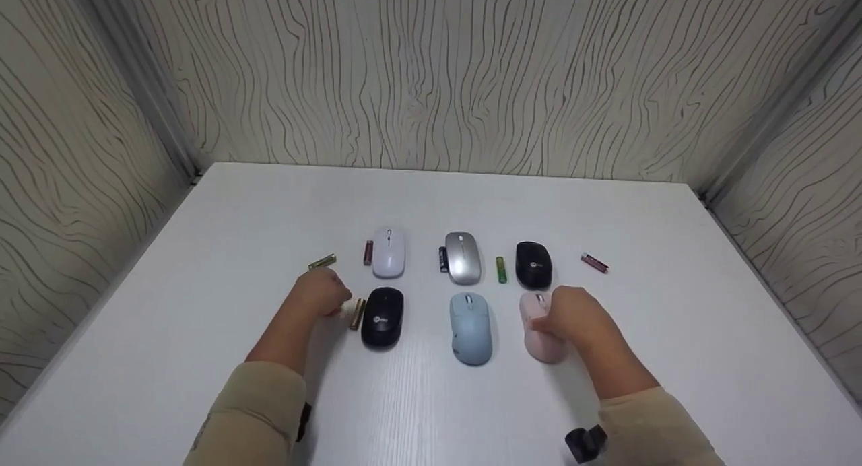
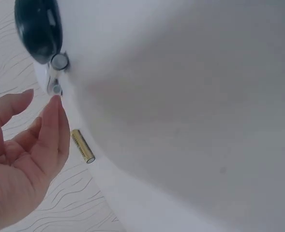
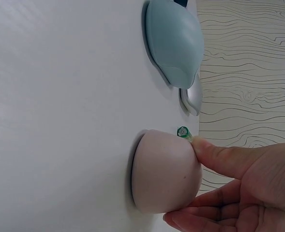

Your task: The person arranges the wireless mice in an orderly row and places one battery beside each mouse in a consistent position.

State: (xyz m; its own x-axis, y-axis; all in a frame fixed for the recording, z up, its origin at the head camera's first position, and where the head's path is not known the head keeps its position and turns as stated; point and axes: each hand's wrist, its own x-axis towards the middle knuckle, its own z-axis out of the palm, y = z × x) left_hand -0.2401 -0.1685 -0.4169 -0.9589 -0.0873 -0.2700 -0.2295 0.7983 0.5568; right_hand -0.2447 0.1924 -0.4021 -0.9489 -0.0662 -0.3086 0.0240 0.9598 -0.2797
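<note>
My right hand (image 1: 579,316) grips a pink computer mouse (image 1: 545,350) at the front right of the table. In the right wrist view, the thumb lies on one side of the pink mouse (image 3: 165,171) and the fingers on the other. My left hand (image 1: 318,293) hovers left of a gold battery (image 1: 357,314) and the front black mouse (image 1: 382,319). Nothing is between its thumb and loosely bent fingers in the left wrist view. Just beyond that hand lies another gold battery (image 1: 322,261). A light blue mouse (image 1: 471,330) sits between the two hands.
Farther back stand a white mouse (image 1: 389,254), a silver mouse (image 1: 463,258) and another black mouse (image 1: 534,265). Among them lie a dark red battery (image 1: 368,252), a black battery (image 1: 443,259) and a green battery (image 1: 501,269). Another red battery (image 1: 594,262) lies at right.
</note>
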